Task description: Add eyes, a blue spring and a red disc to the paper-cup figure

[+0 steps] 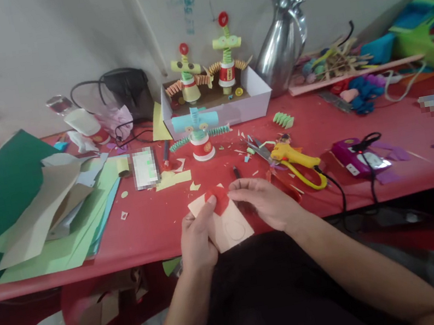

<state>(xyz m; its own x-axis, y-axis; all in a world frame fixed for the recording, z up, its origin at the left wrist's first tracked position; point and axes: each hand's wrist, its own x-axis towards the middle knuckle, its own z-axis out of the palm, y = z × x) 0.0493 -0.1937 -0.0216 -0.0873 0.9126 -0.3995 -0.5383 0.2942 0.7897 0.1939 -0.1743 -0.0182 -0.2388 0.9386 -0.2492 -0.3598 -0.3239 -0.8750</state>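
Note:
My left hand grips a cream paper card with a circle drawn on its lower part. Its thumb presses a round red paper piece against the card's upper end. On the other side, my right hand has thumb and fingers drawn together at the red piece's right edge; whether it pinches the piece, I cannot make out. Just beyond the hands lies a dark pen. A blue paper-cup figure with folded-paper arms stands behind them.
A white box holds two similar figures. Scissors, a yellow glue gun and a purple power socket with cords lie right. Coloured paper sheets are piled left. A steel jug stands at the back. Paper scraps dot the red table.

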